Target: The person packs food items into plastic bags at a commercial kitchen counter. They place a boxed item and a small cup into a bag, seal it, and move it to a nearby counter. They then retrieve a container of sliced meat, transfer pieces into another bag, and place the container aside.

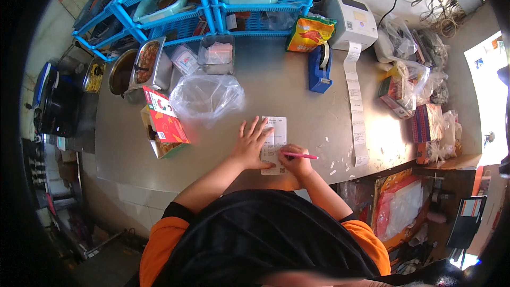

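A printed paper slip (275,131) lies flat on the metal table (223,143) before me. My left hand (252,147) rests with fingers spread over the slip's left edge, pressing it down. In my right hand (296,160) is a pink pen (301,155), with the fist resting at the slip's right side. To the left stands a red paper food box (169,121) with its lid raised and food inside. Behind it lies a clear plastic bag (207,95). A blue tape dispenser (320,73) stands beyond my right hand.
A white label printer (350,20) at the back right feeds out a long printed strip (354,103). Blue plastic racks (171,18) line the back. A metal pan of food (147,63) stands at the back left; bagged boxes (428,123) sit at the right edge.
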`<state>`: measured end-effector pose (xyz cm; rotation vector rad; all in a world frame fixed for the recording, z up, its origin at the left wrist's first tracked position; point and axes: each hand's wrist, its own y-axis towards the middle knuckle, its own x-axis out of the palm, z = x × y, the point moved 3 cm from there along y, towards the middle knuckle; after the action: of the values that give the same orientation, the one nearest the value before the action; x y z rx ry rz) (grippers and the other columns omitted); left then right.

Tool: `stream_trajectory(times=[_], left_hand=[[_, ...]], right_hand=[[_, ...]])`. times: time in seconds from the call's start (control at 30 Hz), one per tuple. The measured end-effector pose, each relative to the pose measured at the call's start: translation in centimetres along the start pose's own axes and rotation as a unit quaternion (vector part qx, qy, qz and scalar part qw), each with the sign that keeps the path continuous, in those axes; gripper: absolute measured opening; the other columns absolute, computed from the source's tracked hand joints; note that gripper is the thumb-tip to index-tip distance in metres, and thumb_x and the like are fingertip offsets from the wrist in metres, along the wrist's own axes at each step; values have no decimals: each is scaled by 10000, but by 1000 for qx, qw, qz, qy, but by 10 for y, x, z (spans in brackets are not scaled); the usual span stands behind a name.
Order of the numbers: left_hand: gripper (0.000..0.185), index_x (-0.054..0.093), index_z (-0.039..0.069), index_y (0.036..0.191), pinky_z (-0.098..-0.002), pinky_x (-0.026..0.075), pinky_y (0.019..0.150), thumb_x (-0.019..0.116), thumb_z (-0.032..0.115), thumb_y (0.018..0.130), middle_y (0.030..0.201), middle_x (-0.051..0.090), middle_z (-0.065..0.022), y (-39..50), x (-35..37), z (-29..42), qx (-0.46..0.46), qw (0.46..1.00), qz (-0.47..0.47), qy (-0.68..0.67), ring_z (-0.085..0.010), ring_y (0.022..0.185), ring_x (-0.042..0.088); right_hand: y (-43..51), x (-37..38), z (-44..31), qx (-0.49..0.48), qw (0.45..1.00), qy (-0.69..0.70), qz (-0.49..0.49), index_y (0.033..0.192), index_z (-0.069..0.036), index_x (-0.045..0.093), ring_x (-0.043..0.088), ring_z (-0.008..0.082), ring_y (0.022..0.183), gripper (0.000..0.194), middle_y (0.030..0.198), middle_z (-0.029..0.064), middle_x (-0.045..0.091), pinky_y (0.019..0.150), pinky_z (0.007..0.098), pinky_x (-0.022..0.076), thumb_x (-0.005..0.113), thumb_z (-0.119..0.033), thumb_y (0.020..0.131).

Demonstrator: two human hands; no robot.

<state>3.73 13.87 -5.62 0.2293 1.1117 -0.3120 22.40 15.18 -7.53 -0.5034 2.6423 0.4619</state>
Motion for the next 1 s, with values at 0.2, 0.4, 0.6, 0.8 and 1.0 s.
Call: stream_trajectory(times=[0.2,0.4,0.6,0.8,1.0], left_hand=[[1114,335,137,1432,-593,92,1113,751,661,540,1532,205,-149,-1,5,-3,-1,1000,-4,16,-358,1431,120],[1034,292,115,1453,-581,169,1096,718,625,661,1512,252,-158,-29,-3,-9,62,986,114,-104,-364,1413,179],[390,633,90,1109,-407,450,880,739,266,777,1048,628,-131,-170,-14,-54,-6,928,143,-344,-323,1007,583],[196,613,84,921,-421,437,832,683,144,748,934,605,-132,-309,-82,-167,-230,902,359,-63,-319,932,564],[345,573,99,983,-527,352,895,683,227,681,1067,535,-159,-338,-102,-201,-336,862,371,82,-379,1054,480]], right_hand=[[-9,-3,1,59,997,40,-15,771,-13,666,631,192,622,97,720,97,659,564,307,498,730,-66,720],[31,0,-11,246,909,-242,-232,741,-28,700,640,290,614,299,687,136,668,611,368,507,733,-325,757],[114,21,-87,106,936,-315,-114,692,-25,677,639,308,619,388,635,139,646,597,397,502,722,-403,768],[280,112,-169,-189,949,-250,-3,1120,-50,533,596,368,901,407,953,192,607,766,430,485,688,-233,791],[423,210,-207,-166,917,-333,143,1170,-86,550,515,374,1113,440,1120,204,575,978,488,381,683,-285,801]])
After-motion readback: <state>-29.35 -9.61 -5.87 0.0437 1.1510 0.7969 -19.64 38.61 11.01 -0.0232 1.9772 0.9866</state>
